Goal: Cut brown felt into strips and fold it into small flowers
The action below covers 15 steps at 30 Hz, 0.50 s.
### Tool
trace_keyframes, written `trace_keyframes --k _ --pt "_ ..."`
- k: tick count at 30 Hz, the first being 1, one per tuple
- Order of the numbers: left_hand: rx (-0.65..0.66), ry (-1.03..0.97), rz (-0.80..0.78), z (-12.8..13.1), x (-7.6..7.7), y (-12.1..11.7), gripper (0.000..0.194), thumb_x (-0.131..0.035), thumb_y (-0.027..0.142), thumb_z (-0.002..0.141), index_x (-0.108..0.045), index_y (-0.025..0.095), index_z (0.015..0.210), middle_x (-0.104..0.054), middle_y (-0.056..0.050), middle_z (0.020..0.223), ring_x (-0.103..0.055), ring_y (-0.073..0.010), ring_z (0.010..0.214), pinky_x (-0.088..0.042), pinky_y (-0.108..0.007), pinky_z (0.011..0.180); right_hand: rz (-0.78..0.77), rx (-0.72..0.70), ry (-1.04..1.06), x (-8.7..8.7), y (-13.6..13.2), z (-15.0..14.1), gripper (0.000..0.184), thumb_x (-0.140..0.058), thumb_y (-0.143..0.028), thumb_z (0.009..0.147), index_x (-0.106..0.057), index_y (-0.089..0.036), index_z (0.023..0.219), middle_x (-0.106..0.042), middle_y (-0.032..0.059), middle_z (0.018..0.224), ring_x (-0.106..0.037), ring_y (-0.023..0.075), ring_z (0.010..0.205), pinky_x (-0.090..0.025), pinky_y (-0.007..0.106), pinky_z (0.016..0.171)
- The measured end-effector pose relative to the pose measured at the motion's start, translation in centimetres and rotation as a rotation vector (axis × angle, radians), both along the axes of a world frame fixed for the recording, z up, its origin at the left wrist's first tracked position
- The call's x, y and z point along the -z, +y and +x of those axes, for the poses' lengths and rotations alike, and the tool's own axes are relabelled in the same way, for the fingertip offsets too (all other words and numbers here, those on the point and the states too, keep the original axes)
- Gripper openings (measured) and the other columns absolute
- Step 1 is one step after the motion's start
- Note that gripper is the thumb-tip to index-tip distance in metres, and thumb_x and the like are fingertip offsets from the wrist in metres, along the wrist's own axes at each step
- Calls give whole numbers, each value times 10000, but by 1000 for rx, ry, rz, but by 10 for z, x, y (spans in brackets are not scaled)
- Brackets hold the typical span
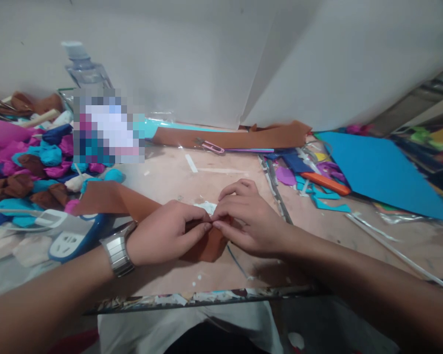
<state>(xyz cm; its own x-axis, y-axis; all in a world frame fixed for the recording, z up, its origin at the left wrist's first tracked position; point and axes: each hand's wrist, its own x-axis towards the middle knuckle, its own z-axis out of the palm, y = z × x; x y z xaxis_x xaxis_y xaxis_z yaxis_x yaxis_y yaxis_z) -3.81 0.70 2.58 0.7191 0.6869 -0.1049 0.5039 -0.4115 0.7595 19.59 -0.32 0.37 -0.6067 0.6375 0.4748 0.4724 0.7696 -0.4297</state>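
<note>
A strip of brown crepe paper [210, 246] runs between my two hands, over the middle of the table. My left hand [170, 231], with a silver watch at the wrist, pinches the strip's upper edge between thumb and forefinger. Right beside it, my right hand [247, 216] pinches the same edge, and the fingertips of both hands nearly meet. The strip's loose end [110, 196] stretches out to the left behind my left wrist. A small white patch [206, 206] shows on the table just behind the fingertips.
Crumpled pink, blue and brown paper balls [44, 157] pile up at left, near a blue-white power strip [74, 241] and a clear bottle [84, 69]. Pink thread snips [212, 146] lie on brown paper at the back. An orange cutter [325, 183] and blue sheet [384, 172] sit right.
</note>
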Motion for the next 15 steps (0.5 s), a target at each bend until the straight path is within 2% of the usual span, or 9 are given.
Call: trace_keyframes --k 5,11,15 --pt "3 27 -39 -1 -1 2 274 -510 322 1019 -720 182 914 -683 4 764 -564 -142 693 -368 -273 647 -37 -19 -3 0 0 0 52 -644 -200 946 -693 -217 953 -733 26 854 -618 231 990 -347 469 1018" --pt "14 23 -68 -1 -1 2 255 -505 273 991 -649 173 807 -632 12 716 -534 -135 670 -360 -263 636 -76 -29 10 0 0 -1 81 -633 -169 928 -690 -220 954 -709 15 810 -618 227 971 -350 461 1012" --pt "37 18 -97 -2 0 1 227 -514 269 988 -671 172 856 -634 19 734 -522 -128 674 -359 -262 637 -94 -24 8 0 0 0 83 -642 -154 900 -690 -217 927 -682 9 789 -607 228 972 -344 464 1012"
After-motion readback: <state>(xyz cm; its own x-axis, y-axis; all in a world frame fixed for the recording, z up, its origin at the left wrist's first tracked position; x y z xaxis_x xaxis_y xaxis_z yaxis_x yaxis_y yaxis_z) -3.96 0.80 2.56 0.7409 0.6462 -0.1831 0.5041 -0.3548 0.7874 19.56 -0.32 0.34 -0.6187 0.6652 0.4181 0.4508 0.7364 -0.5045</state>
